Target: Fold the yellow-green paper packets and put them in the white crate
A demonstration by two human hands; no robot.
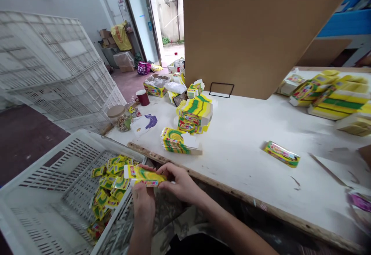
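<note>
Both of my hands hold one small yellow and green box (143, 175) just in front of the table's near edge, over the rim of a white plastic crate (43, 177). My left hand (143, 202) grips it from below. My right hand (179, 181) pinches its right end. Several similar boxes (108, 191) lie piled inside the crate. On the white table (246, 146) a single folded box (281, 154) lies apart, to the right of my hands.
Stacks of flat box blanks (179, 141) and a taller stack (195, 113) sit mid-table; more (333, 92) lie at the far right. A red mug (143, 97), a jar (118, 117), a large cardboard sheet (255, 34) and leaning white crates (58, 69) stand around.
</note>
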